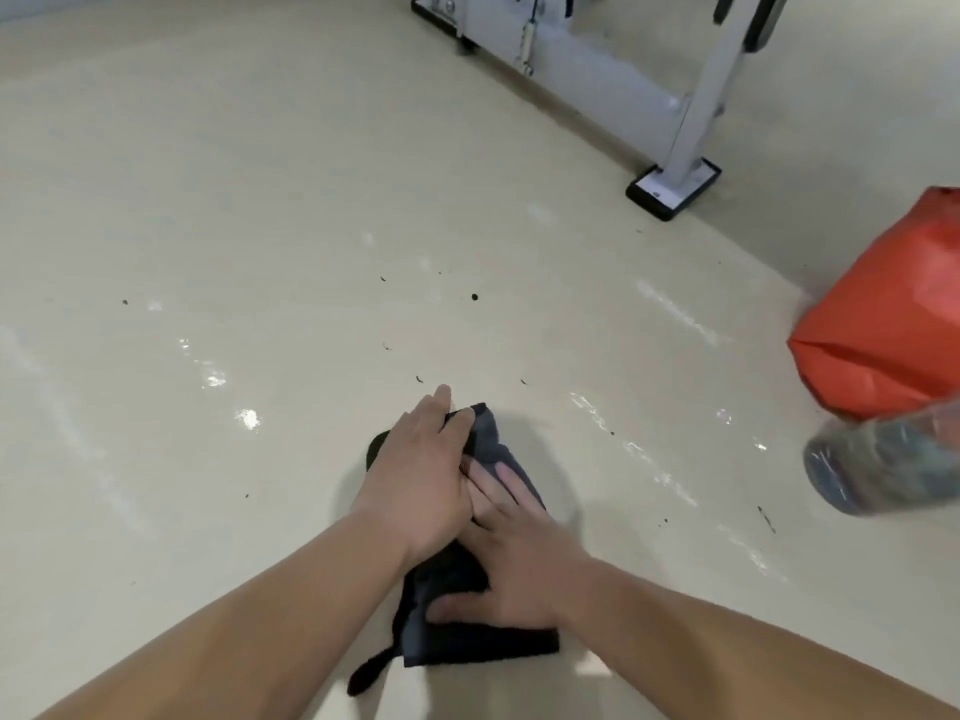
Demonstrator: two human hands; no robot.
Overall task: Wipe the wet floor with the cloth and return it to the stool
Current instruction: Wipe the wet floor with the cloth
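- Cloth (483, 649): dark and crumpled, lying on the cream floor (234, 174) at lower centre.
- Left hand (421, 480): fingers straight and close together, pressing the cloth's far end.
- Right hand (514, 569): fingers spread flat with the thumb out, pressing the near part; it touches the left hand.
- Wet streaks (675, 311): on both sides of the cloth.
- Orange bag (883, 314) and blurred container (883, 470): at the right edge.
- Frame foot (672, 192): its label is too small to read.
- Open floor lies to the left.
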